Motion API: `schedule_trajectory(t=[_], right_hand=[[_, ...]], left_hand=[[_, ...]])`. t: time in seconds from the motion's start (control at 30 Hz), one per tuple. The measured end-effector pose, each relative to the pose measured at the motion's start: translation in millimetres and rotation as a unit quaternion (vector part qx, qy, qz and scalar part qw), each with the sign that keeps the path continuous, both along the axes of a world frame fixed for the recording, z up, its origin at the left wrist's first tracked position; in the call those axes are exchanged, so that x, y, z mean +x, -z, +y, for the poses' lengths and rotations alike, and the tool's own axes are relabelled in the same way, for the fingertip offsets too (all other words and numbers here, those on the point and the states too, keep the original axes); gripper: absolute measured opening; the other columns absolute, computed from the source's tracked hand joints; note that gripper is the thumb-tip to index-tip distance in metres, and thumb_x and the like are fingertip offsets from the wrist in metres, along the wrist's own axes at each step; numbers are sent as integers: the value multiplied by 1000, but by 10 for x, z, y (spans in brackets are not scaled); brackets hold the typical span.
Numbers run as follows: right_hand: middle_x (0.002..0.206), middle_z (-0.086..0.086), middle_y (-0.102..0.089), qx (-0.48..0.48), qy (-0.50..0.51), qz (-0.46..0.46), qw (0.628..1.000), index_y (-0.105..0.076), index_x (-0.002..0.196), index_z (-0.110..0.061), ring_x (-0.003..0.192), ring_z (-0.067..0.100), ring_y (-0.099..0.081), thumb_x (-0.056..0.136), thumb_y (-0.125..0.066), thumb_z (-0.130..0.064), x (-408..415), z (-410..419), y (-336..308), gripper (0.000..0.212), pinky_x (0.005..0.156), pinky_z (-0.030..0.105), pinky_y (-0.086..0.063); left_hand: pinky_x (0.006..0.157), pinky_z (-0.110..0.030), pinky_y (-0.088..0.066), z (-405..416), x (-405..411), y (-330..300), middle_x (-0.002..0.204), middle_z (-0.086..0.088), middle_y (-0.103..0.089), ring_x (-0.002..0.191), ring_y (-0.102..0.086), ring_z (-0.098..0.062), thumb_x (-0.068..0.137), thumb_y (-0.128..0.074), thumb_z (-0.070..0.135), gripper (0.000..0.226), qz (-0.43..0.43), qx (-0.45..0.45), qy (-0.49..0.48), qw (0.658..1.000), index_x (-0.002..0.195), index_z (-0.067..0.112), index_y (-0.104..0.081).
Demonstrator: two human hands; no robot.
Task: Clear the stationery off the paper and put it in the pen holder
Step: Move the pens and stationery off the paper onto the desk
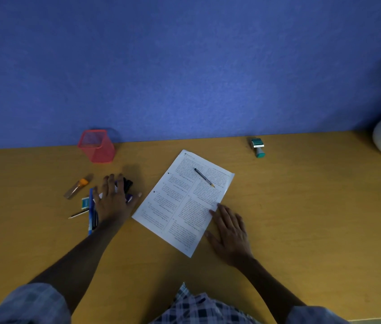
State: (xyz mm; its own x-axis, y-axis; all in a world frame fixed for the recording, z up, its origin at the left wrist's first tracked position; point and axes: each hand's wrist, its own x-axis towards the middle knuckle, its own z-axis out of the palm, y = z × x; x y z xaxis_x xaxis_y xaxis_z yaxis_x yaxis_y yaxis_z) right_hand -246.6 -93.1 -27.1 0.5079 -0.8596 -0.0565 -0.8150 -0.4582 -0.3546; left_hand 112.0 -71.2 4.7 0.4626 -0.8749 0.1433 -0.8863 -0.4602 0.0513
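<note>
Both hands lie flat and open, the right hand (230, 232) at the paper (184, 202) edge, the left hand (112, 199) over a stationery pile (91, 206), while one pen (204, 177) remains on the paper and the holder (97, 146) looks empty.

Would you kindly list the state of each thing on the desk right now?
Holder: upright, looks empty.
Paper: flat, skewed.
Pen: lying on paper.
Stamp: on its side.
Glue: lying down, capped.
Pencil: lying off paper.
Left hand: flat over stationery pile.
Right hand: flat, fingertips at paper edge.
</note>
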Motion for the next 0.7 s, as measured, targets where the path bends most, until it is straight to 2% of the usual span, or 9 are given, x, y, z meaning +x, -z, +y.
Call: schedule_trajectory(t=[0.07, 0.2, 0.3, 0.4, 0.5, 0.6, 0.67, 0.7], right_hand=[[162, -4, -7, -3, 1, 1, 1000, -15, 153, -33, 149, 12, 1, 94, -23, -67, -3, -5, 14, 68, 122, 44, -6], [161, -6, -4, -2, 3, 6, 1000, -14, 153, -33, 149, 10, 3, 95, -23, -67, -4, -4, 31, 68, 121, 40, -1], [161, -7, -2, 0, 5, 3, 1000, -14, 153, -32, 149, 10, 3, 95, -23, -67, 0, -1, 31, 68, 121, 40, -1], [162, -6, -5, 1, 7, 1, 1000, -15, 153, -32, 149, 10, 3, 95, -24, -66, -2, 4, 20, 67, 121, 40, -1], [162, -7, -3, 7, 10, 0, 1000, -12, 153, -34, 149, 10, 5, 96, -22, -67, 4, 5, 17, 67, 121, 40, 1], [163, -6, -2, 13, 11, 10, 1000, -11, 153, -34, 149, 11, 5, 96, -19, -69, 10, 8, 24, 68, 122, 41, 2], [163, -5, -4, 13, 11, 12, 1000, -12, 153, -33, 150, 12, 3, 95, -17, -69, 10, 5, 26, 69, 122, 41, 1], [163, -4, -5, 13, 11, 11, 1000, -13, 154, -32, 150, 12, 2, 95, -17, -69, 11, 5, 26, 69, 122, 42, 1]], left_hand=[[107, -58, -24, -101, -91, -24, 141, -17, -45, 137, -36, -34, 82, -61, 59, 77, -10, 3, 30, 1000, 137, 7, -43], [101, -52, -32, -361, -369, -65, 135, -12, -51, 126, -47, -32, 88, -60, 45, 55, -3, -3, 151, 989, 129, 10, -50], [103, -47, -36, -586, -696, -89, 137, -10, -51, 127, -49, -30, 90, -58, 30, 43, 27, 1, 276, 961, 129, 12, -53], [106, -45, -38, -797, -1043, -134, 140, -11, -53, 131, -49, -29, 92, -58, 21, 41, 45, 7, 363, 931, 131, 9, -56], [114, -44, -31, -1003, -1336, -196, 148, -9, -46, 139, -39, -26, 94, -55, 20, 43, 58, 40, 395, 916, 137, 13, -51], [120, -43, -17, -1146, -1527, -184, 155, -8, -34, 145, -28, -26, 95, -51, 10, 48, 19, 89, 405, 910, 143, 16, -44], [119, -43, -13, -1189, -1588, -174, 155, -9, -35, 143, -29, -28, 93, -51, 4, 51, -15, 110, 406, 907, 142, 16, -44], [118, -43, -16, -1197, -1600, -172, 151, -10, -40, 140, -35, -30, 91, -53, 3, 50, -20, 109, 403, 908, 139, 15, -47]])
